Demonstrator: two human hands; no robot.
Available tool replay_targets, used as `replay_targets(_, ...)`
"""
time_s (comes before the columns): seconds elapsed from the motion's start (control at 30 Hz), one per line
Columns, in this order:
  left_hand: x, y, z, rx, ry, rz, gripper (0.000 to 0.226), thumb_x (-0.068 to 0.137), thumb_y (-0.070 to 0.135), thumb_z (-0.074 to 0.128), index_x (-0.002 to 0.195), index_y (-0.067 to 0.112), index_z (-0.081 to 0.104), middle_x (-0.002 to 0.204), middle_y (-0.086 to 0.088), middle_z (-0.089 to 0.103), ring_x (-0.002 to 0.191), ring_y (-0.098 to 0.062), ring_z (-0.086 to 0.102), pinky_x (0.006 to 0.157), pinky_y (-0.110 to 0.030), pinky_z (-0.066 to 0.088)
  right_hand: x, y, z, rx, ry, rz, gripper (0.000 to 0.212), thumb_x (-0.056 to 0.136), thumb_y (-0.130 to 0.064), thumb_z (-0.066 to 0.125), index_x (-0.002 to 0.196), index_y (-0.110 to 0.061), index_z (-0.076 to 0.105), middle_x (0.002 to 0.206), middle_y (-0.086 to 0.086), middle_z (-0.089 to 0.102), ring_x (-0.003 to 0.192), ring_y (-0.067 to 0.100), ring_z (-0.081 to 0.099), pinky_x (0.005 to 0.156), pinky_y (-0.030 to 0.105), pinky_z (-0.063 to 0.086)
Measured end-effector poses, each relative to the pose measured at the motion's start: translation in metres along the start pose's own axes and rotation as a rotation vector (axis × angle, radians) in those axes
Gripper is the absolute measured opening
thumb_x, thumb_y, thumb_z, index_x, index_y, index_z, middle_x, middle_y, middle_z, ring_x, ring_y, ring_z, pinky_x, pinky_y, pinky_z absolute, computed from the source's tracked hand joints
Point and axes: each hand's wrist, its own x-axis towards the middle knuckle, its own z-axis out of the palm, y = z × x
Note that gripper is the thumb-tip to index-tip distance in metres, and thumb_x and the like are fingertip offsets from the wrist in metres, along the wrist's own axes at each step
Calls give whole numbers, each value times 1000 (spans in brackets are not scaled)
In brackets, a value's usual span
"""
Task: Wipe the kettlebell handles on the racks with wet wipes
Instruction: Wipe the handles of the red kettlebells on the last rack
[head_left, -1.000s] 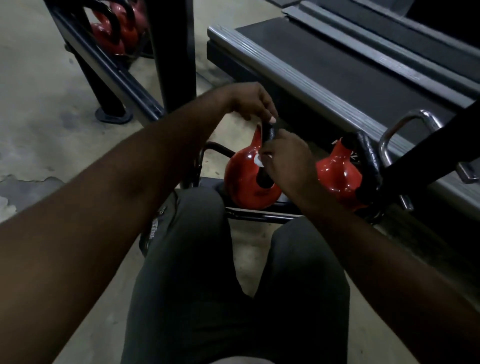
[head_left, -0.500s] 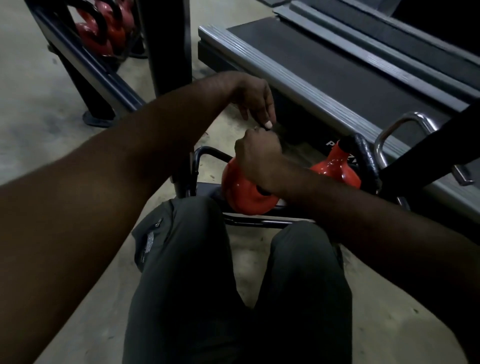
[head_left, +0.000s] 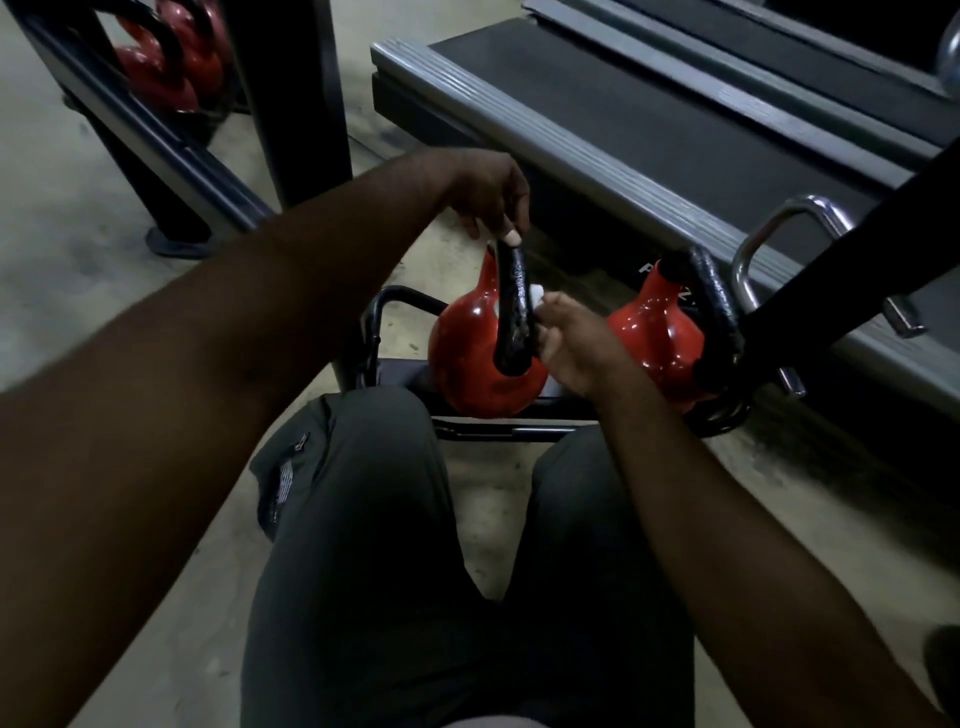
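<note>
Okay, your left hand (head_left: 488, 197) is up top, fingertips pinching the upper end of the black handle (head_left: 511, 306) on the nearer red kettlebell (head_left: 467, 364). Your right hand (head_left: 576, 348) is curled round a white wipe (head_left: 535, 293), mostly hidden by the fingers, and presses it against the right side of that handle, about midway down. That kettlebell sits upright on the low black rack (head_left: 498, 428) just past your knees. A second kettlebell (head_left: 654, 332), also red with a black handle, sits on the same rack just right of your right hand; can't tell if they touch. Treadmill (head_left: 623, 130) lies behind the rack. More red kettlebells (head_left: 166, 67) sit on another rack, upper left.
</note>
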Motion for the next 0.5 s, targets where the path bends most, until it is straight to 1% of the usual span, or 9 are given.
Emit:
replay_targets(0.07, -1, 1, 2, 4, 12, -2, 15, 89, 12, 67, 93, 26, 63, 103, 5, 63, 104, -17, 61, 86, -37, 54, 7, -2, 1, 30, -46, 18, 12, 91, -2, 47, 85, -11, 52, 91, 12, 59, 76, 19, 59, 71, 27, 54)
replay_targets(0.13, -3, 0, 3, -9, 25, 0, 15, 89, 12, 67, 96, 24, 64, 103, 5, 63, 104, -17, 60, 88, -38, 54, -2, 2, 0, 47, -57, 1, 16, 92, -1, 46, 82, -12, 52, 83, 8, 62, 73, 16, 60, 69, 25, 54)
replay_targets(0.17, -5, 0, 4, -16, 33, 3, 15, 88, 12, 67, 98, 23, 65, 104, 5, 64, 104, -16, 60, 88, -37, 54, -8, 4, -1, 29, -59, -30, 19, 94, 0, 45, 82, -13, 52, 79, 5, 64, 71, 14, 61, 67, 25, 54)
replay_targets(0.2, -6, -1, 4, -27, 41, 5, 15, 88, 12, 68, 100, 22, 66, 105, 5, 64, 104, -15, 61, 87, -37, 54, -17, 7, -3, -45, -45, -89, 20, 96, 0, 45, 83, -14, 51, 77, 2, 64, 69, 12, 61, 66, 25, 53)
replay_targets(0.27, -6, -3, 6, -47, 62, 12, 16, 87, 13, 69, 100, 22, 67, 105, 5, 66, 102, -14, 62, 83, -34, 54, -33, 13, -10, -392, 72, -309, 15, 96, -6, 53, 86, -16, 55, 79, -3, 64, 71, 8, 60, 68, 25, 50)
replay_targets(0.33, -8, -4, 8, -58, 94, 20, 15, 87, 14, 71, 98, 23, 68, 104, 6, 67, 101, -12, 62, 79, -31, 54, -47, 22, -11, -761, 214, -569, 6, 90, -17, 66, 86, -21, 63, 86, -5, 67, 79, 6, 63, 73, 27, 51)
replay_targets(0.37, -9, -4, 9, -66, 105, 23, 15, 86, 14, 71, 98, 23, 69, 103, 6, 67, 100, -12, 63, 79, -30, 54, -54, 27, -10, -883, 259, -684, 3, 89, -22, 68, 87, -23, 67, 88, -5, 68, 83, 6, 64, 75, 27, 51)
replay_targets(0.43, -11, -5, 10, -76, 117, 27, 16, 86, 15, 72, 100, 22, 69, 102, 7, 67, 99, -11, 63, 78, -30, 54, -63, 34, -2, -1136, 304, -916, 8, 91, -27, 67, 88, -21, 72, 87, -1, 65, 82, 11, 60, 72, 28, 46)
replay_targets(0.5, -13, -5, 11, -78, 119, 27, 17, 88, 15, 70, 104, 20, 69, 103, 7, 67, 100, -11, 62, 76, -29, 53, -64, 39, 8, -1413, 301, -1065, 14, 93, -25, 65, 86, -17, 73, 81, 2, 60, 78, 18, 55, 68, 31, 39)
